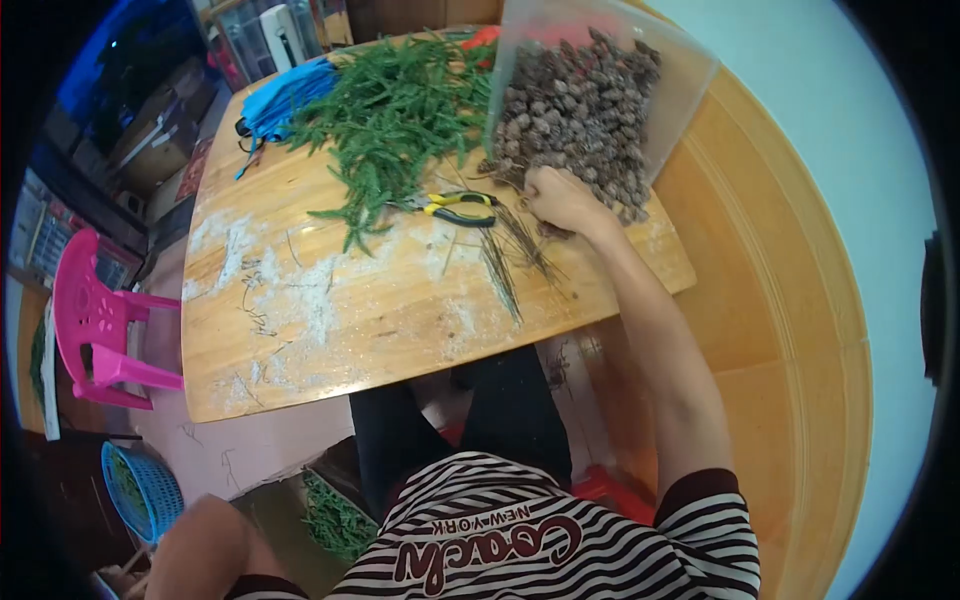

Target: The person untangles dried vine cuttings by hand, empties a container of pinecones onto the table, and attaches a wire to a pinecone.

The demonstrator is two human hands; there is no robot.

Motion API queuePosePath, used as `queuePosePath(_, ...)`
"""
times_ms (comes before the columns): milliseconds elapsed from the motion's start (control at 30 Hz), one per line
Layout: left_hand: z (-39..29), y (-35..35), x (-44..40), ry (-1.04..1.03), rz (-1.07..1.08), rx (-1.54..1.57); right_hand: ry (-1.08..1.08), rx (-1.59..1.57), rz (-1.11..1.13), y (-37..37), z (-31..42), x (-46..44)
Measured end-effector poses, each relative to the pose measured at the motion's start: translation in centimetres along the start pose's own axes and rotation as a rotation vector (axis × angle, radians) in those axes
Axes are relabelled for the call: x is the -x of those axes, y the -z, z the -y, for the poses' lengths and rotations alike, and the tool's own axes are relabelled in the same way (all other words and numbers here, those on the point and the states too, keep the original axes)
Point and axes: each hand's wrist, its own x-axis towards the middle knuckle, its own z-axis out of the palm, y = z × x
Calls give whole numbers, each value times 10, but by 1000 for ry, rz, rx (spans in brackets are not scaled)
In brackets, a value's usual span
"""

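Observation:
My right hand is closed at the near edge of a heap of brown pine cones. What its fingers grip, if anything, is hidden. The cones spill from a clear plastic bin tipped toward me. Close to my hand on the left lie thin dark wire stems and a pair of pliers with yellow and black handles. Green artificial pine sprigs are piled farther left. Of my left arm only the bent elbow shows, low at the left; the hand is out of view.
White flakes and wire scraps litter the wooden table. A blue folded bundle lies at its far left corner. Beyond the left edge stand a pink chair and a blue basket. More green sprigs fill a box below.

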Motion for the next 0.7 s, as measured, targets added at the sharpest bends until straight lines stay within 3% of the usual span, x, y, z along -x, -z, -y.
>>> queuePosePath(100, 12, -7, 4, 37, -25, 35, 12, -87, -38, 12, -13, 2)
queuePosePath(200, 36, -23, 22, 153, -8, 38, 36, -476, -149, 40, -20, 8)
queuePosePath(233, 49, -30, 34, 218, 9, 33, 28, -469, -147, 45, -23, 10)
queuePosePath(333, 82, -49, 76, 484, 136, -44, -103, -1204, -209, 53, -30, 13)
queuePosePath(467, 86, -74, 95, 710, 273, 75, -52, -1568, -123, 53, -22, 28)
queuePosePath(700, 87, -122, 111, 765, 501, 212, 113, -1778, 31, 45, -4, 59)
